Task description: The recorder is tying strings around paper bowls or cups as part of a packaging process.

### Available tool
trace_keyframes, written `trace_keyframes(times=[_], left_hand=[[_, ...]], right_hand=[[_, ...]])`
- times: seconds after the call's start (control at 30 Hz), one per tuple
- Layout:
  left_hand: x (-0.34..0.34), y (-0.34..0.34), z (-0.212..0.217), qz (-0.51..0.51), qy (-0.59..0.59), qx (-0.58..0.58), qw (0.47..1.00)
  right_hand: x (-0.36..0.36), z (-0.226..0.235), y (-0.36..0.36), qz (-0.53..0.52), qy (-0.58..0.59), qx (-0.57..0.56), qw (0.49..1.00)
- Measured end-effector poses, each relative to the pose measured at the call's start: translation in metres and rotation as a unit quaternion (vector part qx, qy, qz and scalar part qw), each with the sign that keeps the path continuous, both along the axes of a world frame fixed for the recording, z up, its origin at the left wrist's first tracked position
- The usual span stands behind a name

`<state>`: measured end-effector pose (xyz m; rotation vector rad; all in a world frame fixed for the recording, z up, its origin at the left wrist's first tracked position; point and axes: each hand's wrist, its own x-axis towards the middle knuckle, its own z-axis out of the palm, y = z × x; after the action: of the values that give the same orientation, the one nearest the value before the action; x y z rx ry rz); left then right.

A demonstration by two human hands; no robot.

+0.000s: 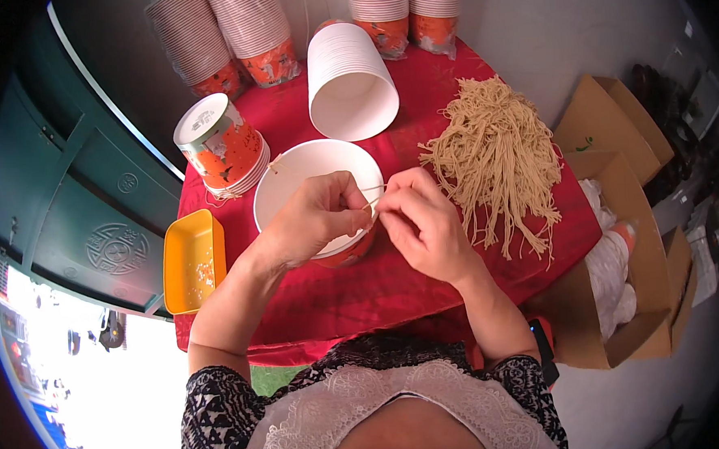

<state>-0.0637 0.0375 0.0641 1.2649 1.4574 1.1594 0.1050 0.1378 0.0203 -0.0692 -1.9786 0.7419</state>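
A white paper bowl (pixel 308 166) with an orange printed outside stands upright on the red tablecloth (pixel 363 289). My left hand (pixel 314 215) and my right hand (pixel 425 225) meet over its near right rim, both pinching a thin beige string (pixel 372 198) between fingertips. A big loose pile of the same beige strings (pixel 498 156) lies on the cloth to the right of my right hand.
A stack of bowls lies on its side (pixel 350 80) behind the bowl; another upside-down stack (pixel 219 142) stands left. More wrapped stacks (pixel 236 36) line the back. A yellow tray (pixel 192 262) sits at the left edge. An open cardboard box (pixel 620 235) stands right.
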Motion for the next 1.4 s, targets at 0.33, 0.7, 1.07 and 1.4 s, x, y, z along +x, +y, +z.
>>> trace_keyframes(times=[0.33,0.7,1.07,1.4], left_hand=[[0.006,-0.007,-0.008,0.001,0.154,0.112,0.982],[0.025,-0.012,-0.011,0.097,0.418,0.198,0.881],[0.023,-0.013,-0.01,0.073,0.36,0.19,0.91],[0.021,-0.014,-0.012,0.072,0.341,0.184,0.919]], right_hand=[[-0.008,-0.01,0.003,-0.01,-0.014,-0.016,1.0],[-0.007,-0.01,0.002,0.003,-0.016,-0.027,0.999],[-0.007,-0.011,0.006,0.064,-0.047,-0.074,0.994],[-0.006,-0.013,0.004,0.092,-0.043,-0.133,0.986]])
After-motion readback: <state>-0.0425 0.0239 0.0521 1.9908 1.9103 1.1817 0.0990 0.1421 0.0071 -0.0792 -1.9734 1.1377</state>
